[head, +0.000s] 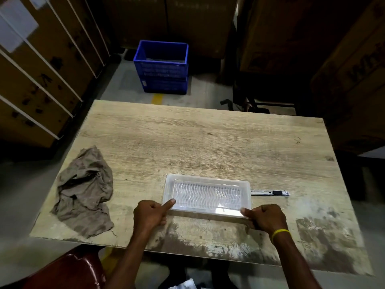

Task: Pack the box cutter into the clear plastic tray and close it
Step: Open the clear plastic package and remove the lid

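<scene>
A clear plastic tray (207,195) lies flat near the front edge of a worn wooden counter (208,140), its long side running left to right. Its ribbed, wavy surface faces up, and nothing can be made out inside it.

The left hand (151,214) grips the tray's near-left corner: the thumb presses on top of the rim while the other fingers (163,221) curl closed below the edge. The right hand (267,219) takes the near-right corner the same way, thumb on the rim and fingers folded tight under the edge. A yellow band (280,233) circles the right wrist.

The box cutter (269,193) is not in the tray. It lies flat on the counter just beyond the tray's right end, pointing left to right, its near tip touching or almost touching the tray's rim; which one cannot be told. Neither hand touches it.

A crumpled brown cloth (85,192) sits on the left part of the counter, well apart from the tray. On the floor beyond the far edge stands a blue crate (161,67), and cardboard boxes (41,65) line the left side.
</scene>
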`<state>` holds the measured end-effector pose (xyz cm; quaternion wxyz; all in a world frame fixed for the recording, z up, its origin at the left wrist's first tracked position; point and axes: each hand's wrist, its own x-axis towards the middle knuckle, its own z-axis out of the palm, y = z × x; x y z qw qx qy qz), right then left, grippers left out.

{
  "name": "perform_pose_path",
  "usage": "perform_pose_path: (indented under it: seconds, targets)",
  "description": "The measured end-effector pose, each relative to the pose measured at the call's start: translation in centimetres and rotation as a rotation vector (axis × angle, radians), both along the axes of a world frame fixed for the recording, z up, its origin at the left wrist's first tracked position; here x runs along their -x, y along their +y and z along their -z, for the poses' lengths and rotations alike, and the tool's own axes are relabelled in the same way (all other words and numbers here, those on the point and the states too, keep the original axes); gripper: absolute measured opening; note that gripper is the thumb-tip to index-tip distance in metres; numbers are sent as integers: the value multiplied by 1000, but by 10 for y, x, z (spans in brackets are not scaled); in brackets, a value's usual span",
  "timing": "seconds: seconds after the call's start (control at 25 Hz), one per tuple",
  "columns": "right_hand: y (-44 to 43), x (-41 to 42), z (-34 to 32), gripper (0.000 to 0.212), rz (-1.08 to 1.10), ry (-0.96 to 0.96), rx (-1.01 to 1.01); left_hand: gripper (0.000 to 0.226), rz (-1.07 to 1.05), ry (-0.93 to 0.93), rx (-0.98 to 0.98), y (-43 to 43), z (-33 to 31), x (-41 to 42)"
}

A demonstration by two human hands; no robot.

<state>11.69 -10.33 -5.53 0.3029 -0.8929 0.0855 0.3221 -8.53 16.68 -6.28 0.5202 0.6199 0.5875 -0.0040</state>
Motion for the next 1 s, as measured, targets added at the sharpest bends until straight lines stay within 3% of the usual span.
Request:
perform_pose_path:
  seconds: [0.08,0.32,0.6,0.8,1.0]
  targets:
    - [-1,-1,2,52,2,1,-3,59,-51,5,6,-7,0,2]
    - [-2,-2,4,52,-30,26,-15,64,114,101,-182,-2,6,-1]
    - [2,-9,-7,42,-37,46,-45,59,280,212,-162,18,3,-7]
    - [16,-30,-14,58,-38,-91,-186,56,154,30,-192,41,-8,-44]
    - [28,-42,-17,65,-136,-129,-139,41,156,33,-233,39,-13,-64]
